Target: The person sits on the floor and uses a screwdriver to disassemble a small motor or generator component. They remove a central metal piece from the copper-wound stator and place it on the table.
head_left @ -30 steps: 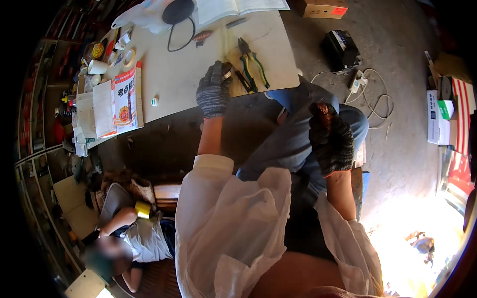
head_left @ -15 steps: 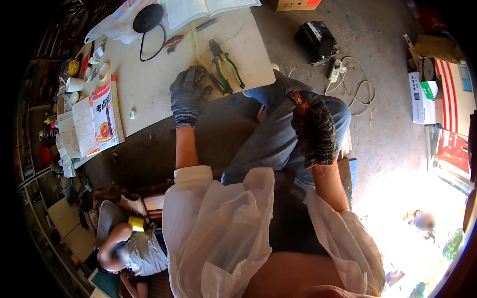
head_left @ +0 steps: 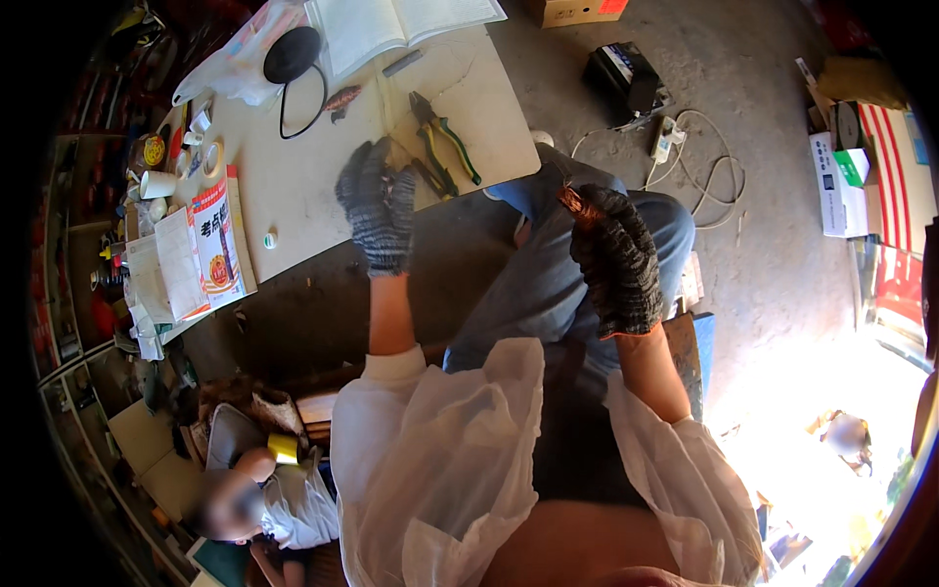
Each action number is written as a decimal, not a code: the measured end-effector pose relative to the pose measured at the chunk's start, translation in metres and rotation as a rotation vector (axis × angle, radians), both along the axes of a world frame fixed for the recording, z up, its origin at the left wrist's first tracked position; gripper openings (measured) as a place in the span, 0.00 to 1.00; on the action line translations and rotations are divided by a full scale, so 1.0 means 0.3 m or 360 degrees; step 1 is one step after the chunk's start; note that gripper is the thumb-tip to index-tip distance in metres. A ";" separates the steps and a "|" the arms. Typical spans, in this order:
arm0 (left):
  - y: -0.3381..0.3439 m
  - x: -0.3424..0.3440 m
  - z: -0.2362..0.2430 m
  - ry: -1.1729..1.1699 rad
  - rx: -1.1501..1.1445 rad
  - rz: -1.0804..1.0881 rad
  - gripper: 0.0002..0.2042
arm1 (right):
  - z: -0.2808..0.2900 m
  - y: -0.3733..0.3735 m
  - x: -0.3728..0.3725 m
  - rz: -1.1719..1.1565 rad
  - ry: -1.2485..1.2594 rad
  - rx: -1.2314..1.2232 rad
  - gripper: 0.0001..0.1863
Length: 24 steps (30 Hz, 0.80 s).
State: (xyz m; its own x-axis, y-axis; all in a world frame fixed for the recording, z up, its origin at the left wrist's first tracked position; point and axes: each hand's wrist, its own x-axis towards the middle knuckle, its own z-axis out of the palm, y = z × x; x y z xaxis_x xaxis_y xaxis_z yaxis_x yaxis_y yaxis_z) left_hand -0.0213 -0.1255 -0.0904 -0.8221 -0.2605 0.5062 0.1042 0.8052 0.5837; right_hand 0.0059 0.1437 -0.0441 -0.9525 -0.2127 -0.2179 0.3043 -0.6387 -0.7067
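Observation:
My left hand (head_left: 379, 210), in a grey striped knit glove, is over the table's near edge with its fingers apart. Nothing shows clearly between them, and motion blurs them a little. My right hand (head_left: 616, 259), gloved alike, is closed round a bundle of copper wire (head_left: 579, 205) above my right knee. The bundle's reddish end sticks out at the top of the fist; the rest is hidden. Pliers (head_left: 445, 142) with yellow-and-black handles lie on the table (head_left: 293, 186), right of my left hand, beside a dark-handled tool (head_left: 433, 179). A small reddish-brown bundle (head_left: 340, 99) lies farther back.
An open book (head_left: 391, 24), a grey bar (head_left: 402, 64) and a black disc with a cord (head_left: 291, 55) are at the table's back. Booklets (head_left: 217, 240) and cups crowd its left. On the floor are a black battery (head_left: 626, 78) and a power strip (head_left: 667, 139). Someone (head_left: 293, 504) sits lower left.
My left hand has drawn back slightly toward me from the tabletop. My right hand has turned a little, showing more of the copper bundle's end. The view has shifted slightly.

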 end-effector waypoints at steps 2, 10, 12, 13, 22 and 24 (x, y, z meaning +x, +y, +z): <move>0.138 0.018 0.071 0.0021 0.0910 -0.0339 0.16 | -0.006 -0.004 0.005 0.0021 -0.0003 0.0029 0.21; 0.414 0.073 0.034 -0.0223 0.2165 -0.1218 0.19 | 0.011 -0.055 0.030 0.0020 -0.0322 -0.0374 0.21; 0.437 0.084 0.047 -0.0227 0.2162 -0.1166 0.19 | 0.013 -0.043 0.033 0.0010 -0.0345 -0.0383 0.20; 0.445 0.091 0.064 -0.0181 0.2196 -0.1136 0.19 | 0.022 -0.042 0.031 0.0040 -0.0349 -0.0396 0.19; 0.499 0.138 0.166 0.0174 0.2224 -0.0946 0.20 | 0.074 -0.055 0.071 0.0077 -0.0064 -0.0272 0.18; 0.505 0.141 0.169 0.0194 0.2206 -0.0927 0.20 | 0.085 -0.051 0.079 0.0040 -0.0011 -0.0152 0.17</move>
State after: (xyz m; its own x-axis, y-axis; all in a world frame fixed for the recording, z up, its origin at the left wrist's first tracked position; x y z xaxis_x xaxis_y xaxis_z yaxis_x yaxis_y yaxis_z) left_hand 0.0211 0.0260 -0.0398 -0.9484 -0.2372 0.2106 0.3081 -0.5303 0.7898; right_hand 0.0296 0.1283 -0.0185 -0.9451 -0.2566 -0.2021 0.3258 -0.6950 -0.6410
